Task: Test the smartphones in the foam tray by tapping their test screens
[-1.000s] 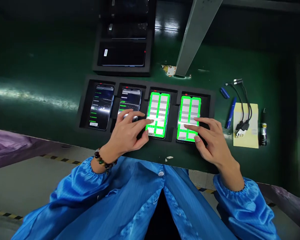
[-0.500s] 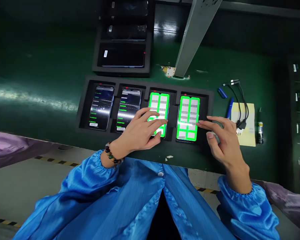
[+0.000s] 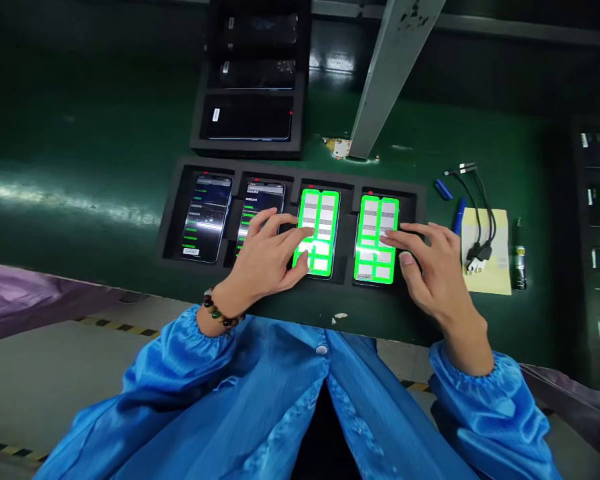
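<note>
A black foam tray on the green bench holds a row of several lit phones. The two right-hand phones show bright green grids: one under my left hand, the other under my right hand. Each hand has its fingers spread, with a fingertip touching the middle of its screen. Neither hand holds anything. The two left-hand phones show dark menu screens; my left hand covers part of the second one. A bead bracelet sits on my left wrist.
A second foam tray with dark phones stands behind the first. A grey metal post rises at the back. To the right lie a blue pen, black cables on a yellow pad, and a small dark tool.
Both hands slid across the green screens: the left went right then back up to mid-screen, the right moved off to the phone's right edge and returned onto the screen.
</note>
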A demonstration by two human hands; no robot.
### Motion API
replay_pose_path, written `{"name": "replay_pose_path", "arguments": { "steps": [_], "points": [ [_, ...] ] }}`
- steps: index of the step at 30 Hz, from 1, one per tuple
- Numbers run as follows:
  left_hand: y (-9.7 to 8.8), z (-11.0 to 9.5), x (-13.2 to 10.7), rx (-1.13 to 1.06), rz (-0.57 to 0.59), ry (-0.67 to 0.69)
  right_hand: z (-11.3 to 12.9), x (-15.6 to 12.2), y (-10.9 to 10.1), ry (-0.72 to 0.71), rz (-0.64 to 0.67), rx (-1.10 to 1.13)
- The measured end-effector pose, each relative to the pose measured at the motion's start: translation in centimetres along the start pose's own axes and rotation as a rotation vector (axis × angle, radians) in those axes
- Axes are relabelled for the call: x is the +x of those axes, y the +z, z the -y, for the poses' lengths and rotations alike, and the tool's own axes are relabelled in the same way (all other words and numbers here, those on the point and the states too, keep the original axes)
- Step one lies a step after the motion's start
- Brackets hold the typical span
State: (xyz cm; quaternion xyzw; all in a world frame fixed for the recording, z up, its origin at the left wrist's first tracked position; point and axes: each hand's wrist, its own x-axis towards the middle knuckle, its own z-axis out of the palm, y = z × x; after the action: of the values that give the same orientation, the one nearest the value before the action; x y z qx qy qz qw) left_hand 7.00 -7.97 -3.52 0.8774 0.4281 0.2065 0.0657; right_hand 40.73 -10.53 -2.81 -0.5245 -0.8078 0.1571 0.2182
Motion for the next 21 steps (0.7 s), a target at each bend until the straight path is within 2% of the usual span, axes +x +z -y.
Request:
{"name": "replay_pose_path", "arguments": {
  "steps": [4,7,12,15,18,21],
  "points": [
    [0.9,-0.8,1.5,-0.071,0.035,0.055,-0.9,-1.2,-1.0,0.06,-0.036,-0.022],
    [0.9,-0.8,1.8,-0.093,0.063,0.042,-0.4,-0.4,-0.5,0.056,-0.023,-0.004],
    [0.0,0.4,0.9,-0.035,0.048,-0.112,1.2,2.5,1.5,0.009,-0.003,0.031],
    [-0.4,1.0,0.5,0.031,-0.002,-0.193,1.4,3.3,1.8,-0.015,0.008,0.04],
    [-0.3,0.8,0.8,0.033,-0.027,-0.175,0.6,2.7,1.1,0.004,-0.009,0.022],
    [0.2,-0.1,1.9,-0.016,0.014,-0.108,-0.6,1.2,0.1,0.064,-0.037,0.0]
  ]
}}
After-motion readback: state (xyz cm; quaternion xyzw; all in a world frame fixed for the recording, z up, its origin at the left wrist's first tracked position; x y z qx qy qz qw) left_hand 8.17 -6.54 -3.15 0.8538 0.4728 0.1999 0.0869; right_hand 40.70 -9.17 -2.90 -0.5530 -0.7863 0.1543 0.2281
